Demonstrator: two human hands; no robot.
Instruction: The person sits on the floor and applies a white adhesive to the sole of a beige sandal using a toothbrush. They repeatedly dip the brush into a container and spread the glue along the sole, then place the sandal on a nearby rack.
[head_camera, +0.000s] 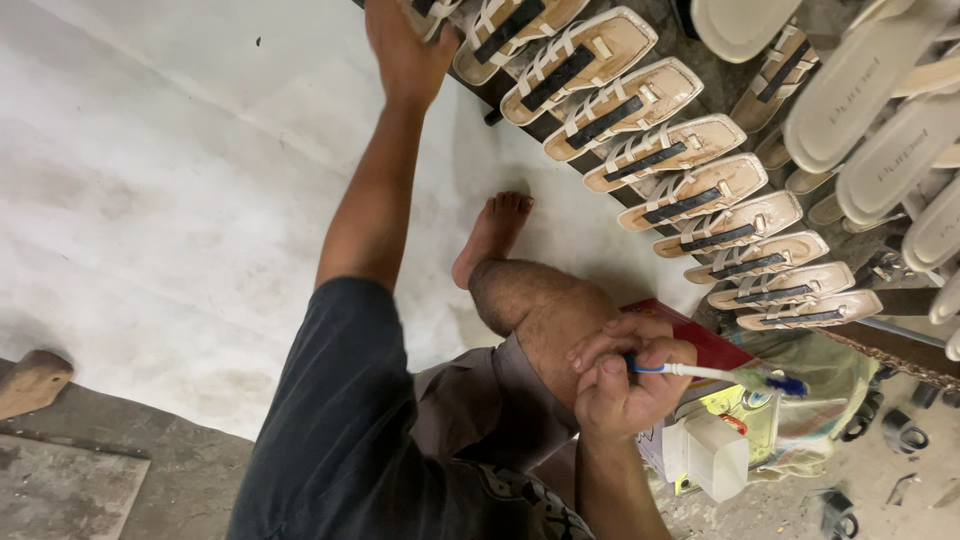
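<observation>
A person sits on the floor beside a slanted row of tan strappy sandals (690, 190). The left hand (405, 50) grasps the far-end sandal (435, 12). The right hand (625, 375), near the knee, closes around a white-handled, blue-bristled brush (720, 375); holding it steady there would suit careful work.

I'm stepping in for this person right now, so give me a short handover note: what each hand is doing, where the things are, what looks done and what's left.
Left hand: stretched out to the far end of the sandal row, on the end sandal.
Right hand: shut on a brush, white handle, blue tip, resting by the knee.
Things: tan strapped sandals lined up on a rack; pale soles racked beyond them; a white container and red box by the right hand.
Done: cannot tell which sandals are brushed.
Left: probably working down the row; check each one.
</observation>
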